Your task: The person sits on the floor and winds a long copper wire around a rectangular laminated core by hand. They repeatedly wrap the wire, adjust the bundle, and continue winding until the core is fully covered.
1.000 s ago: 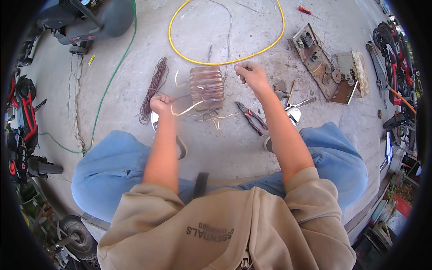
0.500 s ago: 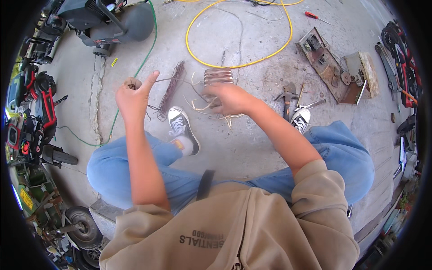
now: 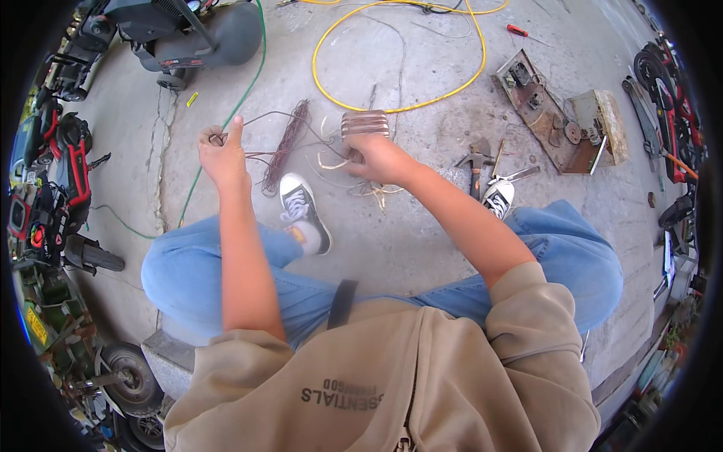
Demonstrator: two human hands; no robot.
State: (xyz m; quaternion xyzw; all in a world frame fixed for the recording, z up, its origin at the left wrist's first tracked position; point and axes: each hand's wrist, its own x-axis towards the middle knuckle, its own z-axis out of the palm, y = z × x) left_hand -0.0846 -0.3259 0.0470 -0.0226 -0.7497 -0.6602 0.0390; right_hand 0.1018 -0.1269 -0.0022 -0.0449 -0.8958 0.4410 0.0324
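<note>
My left hand (image 3: pixel 221 147) is raised left of a long bundle of dark reddish wire (image 3: pixel 285 143), pinching a thin dark wire (image 3: pixel 267 114). The wire loops across toward a block-shaped coil (image 3: pixel 364 122) wound in brownish bands. My right hand (image 3: pixel 373 157) lies at the front of that coil, fingers curled among its leads and partly covering it; what they grip is hidden. Pale wire ends (image 3: pixel 331 164) stick out beside my right fingers. A hammer (image 3: pixel 474 160) lies on the floor right of the coil.
A yellow hose (image 3: pixel 318 45) loops behind. At upper left stand an air compressor (image 3: pixel 233 34) and green hose (image 3: pixel 194 181). A rusty metal housing (image 3: pixel 546 120) and red screwdriver (image 3: pixel 517 30) lie upper right. Scooters (image 3: pixel 64 173) line both sides. My shoes (image 3: pixel 305 211) flank the work.
Since a second ago my left hand has moved left and up, drawing wire out from the coil, and my right hand has moved left and down onto the coil's front.
</note>
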